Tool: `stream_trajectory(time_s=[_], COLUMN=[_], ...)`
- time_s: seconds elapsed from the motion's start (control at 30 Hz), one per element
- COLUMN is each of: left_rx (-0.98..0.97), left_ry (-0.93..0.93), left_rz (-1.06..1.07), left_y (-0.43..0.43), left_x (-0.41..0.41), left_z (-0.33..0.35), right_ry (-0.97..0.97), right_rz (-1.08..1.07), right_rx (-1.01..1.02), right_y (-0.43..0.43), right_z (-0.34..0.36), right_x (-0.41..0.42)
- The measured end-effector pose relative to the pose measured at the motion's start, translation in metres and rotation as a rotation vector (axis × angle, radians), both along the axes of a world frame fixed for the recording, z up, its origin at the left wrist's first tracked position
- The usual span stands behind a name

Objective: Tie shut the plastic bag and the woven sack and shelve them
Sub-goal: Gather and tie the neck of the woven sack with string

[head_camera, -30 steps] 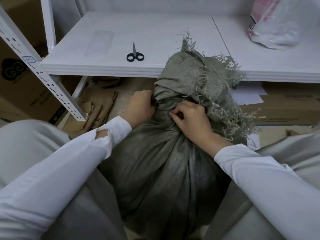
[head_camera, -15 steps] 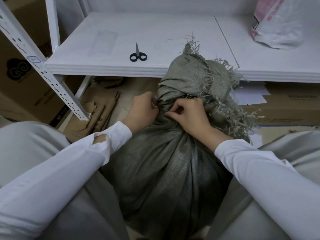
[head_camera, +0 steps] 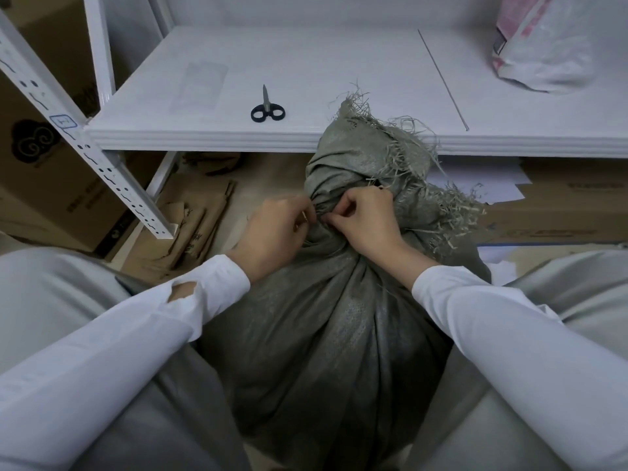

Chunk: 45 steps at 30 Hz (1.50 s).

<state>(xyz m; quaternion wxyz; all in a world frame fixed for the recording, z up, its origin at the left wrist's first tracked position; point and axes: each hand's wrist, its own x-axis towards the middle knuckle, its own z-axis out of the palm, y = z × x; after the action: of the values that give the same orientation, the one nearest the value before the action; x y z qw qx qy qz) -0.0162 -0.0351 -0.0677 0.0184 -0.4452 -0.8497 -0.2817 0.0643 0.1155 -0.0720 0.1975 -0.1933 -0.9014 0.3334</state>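
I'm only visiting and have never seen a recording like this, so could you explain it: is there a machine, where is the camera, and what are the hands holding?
There is no machine here: a person works with two bare hands. The camera sits on their head and looks forward and down, so you see their own white sleeves from above. Right in front of them stands a grey woven sack. The left hand and the right hand both pinch its gathered neck, below the frayed top; whether a tie is there is too small to tell. Ahead is a white shelf with black-handled scissors lying on it and a plastic bag at its far right. A cardboard box stands at the left.
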Motion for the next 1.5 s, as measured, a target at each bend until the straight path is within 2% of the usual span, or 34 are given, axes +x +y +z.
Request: stream_trajectory(time_s=[0.2,0.37,0.57,0.73,0.9,1.07,1.17,1.3,1.5], left_rx=[0.048,0.092,0.123,0.150,0.195,0.273,0.261,0.228,0.194], left_ry=[-0.347,-0.365,-0.321,-0.409,-0.712,-1.185,-1.313,-1.315,-1.124], left_rz=[0.011,0.081,0.171,0.189,0.317,0.393,0.383,0.315,0.315], left_y=[0.004,0.006,0.011,0.017,0.019,0.016,0.013,0.010,0.011], left_x=[-0.003,-0.006,-0.003,-0.004,-0.012,-0.013,-0.015,-0.018,-0.012], left_z=[0.001,-0.009,-0.017,-0.019,-0.023,-0.016,-0.011,-0.008,-0.009], right_ry=[0.044,0.080,0.047,-0.010,-0.079,-0.070,-0.067,-0.067,-0.084], right_rz=[-0.001,0.064,0.242,0.228,0.254,0.273,0.251,0.228,0.209], right_rx=[-0.024,-0.037,0.082,0.001,-0.118,-0.154,-0.155,-0.102,-0.036], right_y=[0.002,0.001,-0.004,0.001,0.007,0.007,0.005,0.002,-0.001], right_z=[-0.005,-0.005,-0.005,-0.004,-0.001,-0.004,-0.005,-0.004,-0.002], right_x=[0.004,0.009,0.013,0.010,0.011,0.010,0.009,0.008,0.007])
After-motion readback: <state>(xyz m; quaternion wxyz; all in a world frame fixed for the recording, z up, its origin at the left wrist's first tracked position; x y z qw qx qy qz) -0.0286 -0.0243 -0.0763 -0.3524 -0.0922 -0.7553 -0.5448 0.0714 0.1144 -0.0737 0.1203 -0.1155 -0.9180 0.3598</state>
